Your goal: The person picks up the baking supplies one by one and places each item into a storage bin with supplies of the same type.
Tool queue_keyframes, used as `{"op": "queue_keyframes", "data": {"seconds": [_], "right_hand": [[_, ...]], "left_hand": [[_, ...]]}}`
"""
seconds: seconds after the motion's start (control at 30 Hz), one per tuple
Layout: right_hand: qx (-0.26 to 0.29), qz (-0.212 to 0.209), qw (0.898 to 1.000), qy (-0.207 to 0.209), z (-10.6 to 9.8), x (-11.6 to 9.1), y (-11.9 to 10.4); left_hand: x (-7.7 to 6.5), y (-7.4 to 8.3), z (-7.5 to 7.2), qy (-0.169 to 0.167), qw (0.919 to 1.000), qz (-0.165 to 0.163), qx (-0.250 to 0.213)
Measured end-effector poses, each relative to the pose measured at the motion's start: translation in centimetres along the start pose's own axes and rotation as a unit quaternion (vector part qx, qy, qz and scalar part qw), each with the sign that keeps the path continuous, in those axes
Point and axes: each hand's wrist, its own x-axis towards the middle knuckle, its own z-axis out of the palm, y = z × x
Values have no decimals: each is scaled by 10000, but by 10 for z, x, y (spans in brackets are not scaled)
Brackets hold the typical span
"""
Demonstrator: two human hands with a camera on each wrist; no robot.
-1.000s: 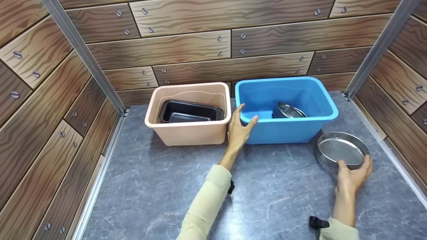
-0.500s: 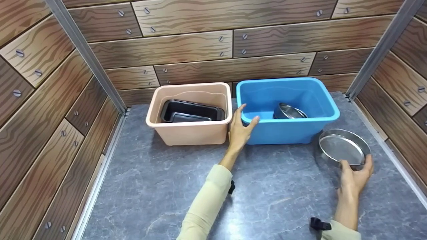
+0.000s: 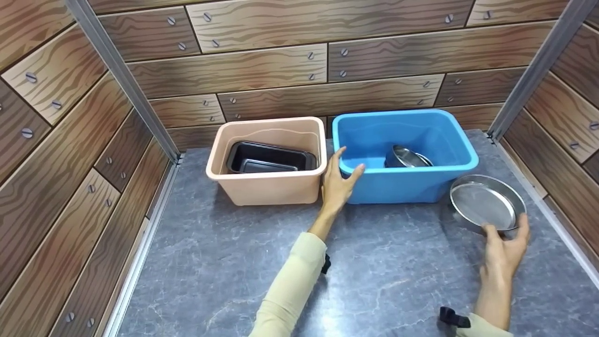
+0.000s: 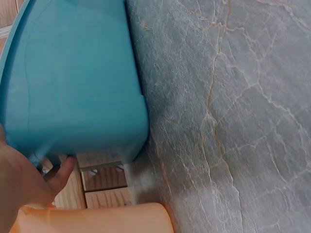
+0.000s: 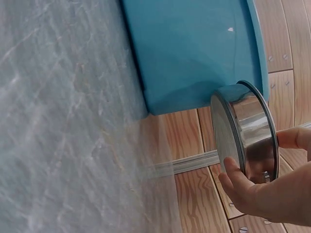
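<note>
My right hand (image 3: 505, 252) pinches the near right edge of a round metal cake pan (image 3: 484, 206), thumb on one side and fingers on the other. In the right wrist view the shiny pan (image 5: 252, 133) is raised off the table and overlaps the end of the blue bin (image 5: 199, 53). My left hand (image 3: 336, 187) holds the front left corner of the blue bin (image 3: 393, 187), thumb over the front rim and fingers along the left side. Inside that bin, smaller round metal pans (image 3: 407, 157) lie at a tilt.
Left of the blue bin stands a peach bin (image 3: 271, 189) with dark rectangular loaf pans (image 3: 271, 157) in it. A narrow gap separates the bins. Wood-print walls (image 3: 262, 70) enclose the grey marbled table (image 3: 210, 262) at the back and sides.
My right hand has moved the round cake pan slightly up and to the right in the head view, close beside the blue bin. My left hand stays at the bin's corner.
</note>
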Motion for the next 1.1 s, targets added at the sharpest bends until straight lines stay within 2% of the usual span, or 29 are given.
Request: {"op": "queue_keyframes", "data": {"seconds": [0.17,0.4,0.63,1.1], "right_hand": [[-9,7,10000,-26,0,-4,-6],[544,-279,9981,27,1,-5,-12],[866,-222,9958,185,-1,-8,-17],[1089,-307,9935,156,-3,-15,-23]], "left_hand": [[2,2,0,43,10000,38,2],[3,4,0,62,10000,55,42],[3,2,0,25,10000,48,18],[1,1,1,-13,10000,-49,-15]]}}
